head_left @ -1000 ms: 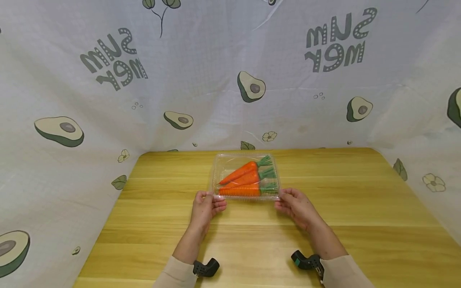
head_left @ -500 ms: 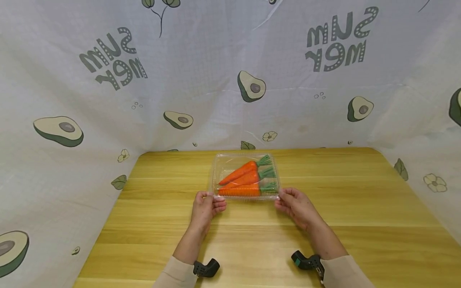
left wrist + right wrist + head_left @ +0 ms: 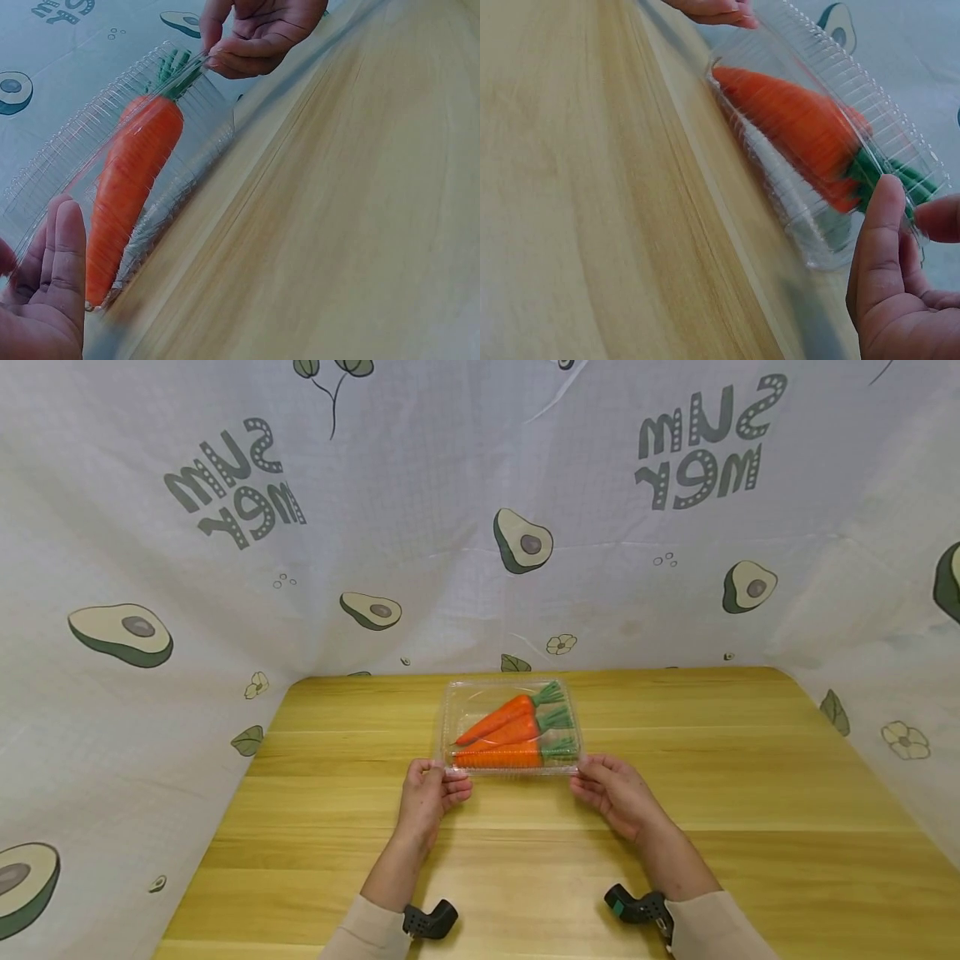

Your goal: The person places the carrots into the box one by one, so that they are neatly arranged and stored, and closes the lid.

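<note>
A clear plastic clamshell container (image 3: pixel 465 693) with its lid down lies near the far side of the table, with three orange carrots (image 3: pixel 498 757) inside, their green tops pointing right. My left hand (image 3: pixel 422 800) pinches the near left corner at the rim. At the near right corner, my right hand (image 3: pixel 621 795) grips the rim between thumb and fingers. The left wrist view shows the front carrot (image 3: pixel 133 187) through the ribbed wall. In the right wrist view, the rim (image 3: pixel 881 154) runs between the thumb and fingertips of the right hand (image 3: pixel 900 300).
The wooden table (image 3: pixel 750 777) extends to both sides and in front of the container. A white cloth (image 3: pixel 450 485) printed with avocados and lettering hangs behind it and along both sides. Black wrist cameras (image 3: pixel 431 918) sit on both forearms.
My right hand and the container's right end have shifted very slightly left. Both hands keep their hold on the near corners.
</note>
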The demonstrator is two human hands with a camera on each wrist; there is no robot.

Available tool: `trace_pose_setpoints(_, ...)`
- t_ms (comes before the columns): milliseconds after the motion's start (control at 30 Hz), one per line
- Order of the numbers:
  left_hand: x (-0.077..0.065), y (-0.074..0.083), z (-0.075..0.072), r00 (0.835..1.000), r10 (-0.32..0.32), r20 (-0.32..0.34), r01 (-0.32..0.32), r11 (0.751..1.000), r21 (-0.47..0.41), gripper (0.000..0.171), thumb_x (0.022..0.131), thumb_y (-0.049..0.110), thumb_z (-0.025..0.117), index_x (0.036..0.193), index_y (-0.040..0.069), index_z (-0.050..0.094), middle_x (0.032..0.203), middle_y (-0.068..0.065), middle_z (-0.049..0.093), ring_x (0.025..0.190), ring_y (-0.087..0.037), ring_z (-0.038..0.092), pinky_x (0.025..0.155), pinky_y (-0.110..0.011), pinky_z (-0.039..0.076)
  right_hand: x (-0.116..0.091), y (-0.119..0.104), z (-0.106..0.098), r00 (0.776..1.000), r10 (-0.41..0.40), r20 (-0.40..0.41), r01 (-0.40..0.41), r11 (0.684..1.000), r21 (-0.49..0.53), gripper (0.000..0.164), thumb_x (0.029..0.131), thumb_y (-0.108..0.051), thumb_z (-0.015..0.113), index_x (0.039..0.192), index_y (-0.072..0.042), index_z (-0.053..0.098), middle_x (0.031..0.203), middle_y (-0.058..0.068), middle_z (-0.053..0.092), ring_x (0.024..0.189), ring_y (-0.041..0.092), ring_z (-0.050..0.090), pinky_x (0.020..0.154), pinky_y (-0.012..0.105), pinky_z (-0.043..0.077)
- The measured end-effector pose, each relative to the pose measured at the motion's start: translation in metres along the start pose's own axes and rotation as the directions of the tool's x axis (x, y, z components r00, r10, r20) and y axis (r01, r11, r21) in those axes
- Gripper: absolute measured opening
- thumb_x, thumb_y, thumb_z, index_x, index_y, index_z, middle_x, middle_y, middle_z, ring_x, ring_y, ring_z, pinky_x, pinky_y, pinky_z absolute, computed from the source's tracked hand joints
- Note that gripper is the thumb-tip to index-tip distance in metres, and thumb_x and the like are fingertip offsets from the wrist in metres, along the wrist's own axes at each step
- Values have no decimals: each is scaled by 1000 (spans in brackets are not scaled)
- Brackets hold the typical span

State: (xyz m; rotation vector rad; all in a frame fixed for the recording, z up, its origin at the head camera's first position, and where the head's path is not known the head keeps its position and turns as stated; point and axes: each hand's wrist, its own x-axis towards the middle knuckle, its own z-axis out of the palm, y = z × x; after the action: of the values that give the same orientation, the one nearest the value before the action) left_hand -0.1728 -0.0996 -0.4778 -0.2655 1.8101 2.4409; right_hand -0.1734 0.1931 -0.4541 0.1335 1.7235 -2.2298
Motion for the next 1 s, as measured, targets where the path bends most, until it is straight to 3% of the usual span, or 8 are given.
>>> trace_pose_setpoints(467,-1,0,0,1000,9,8,-9,1000,-18,13,109,11,33,116,0,36,87,-6,68,75,-12,72,73,-26,63,1,3,-2,1000,-10,12,9,998,58,16,105,-4,49,97,-10,61,87,-4,65,81,4,67,80,17,59)
trace_pose_setpoints(1000,-1,1,0,1000,6,5,-6,1000,-21,12,108,11,34,116,2,37,87,-6,69,75,-12,73,73,-26,63,2,4,0,999,-8,-32,8,1000,2,9,105,-4,48,103,-6,57,87,-4,63,80,3,66,78,16,58)
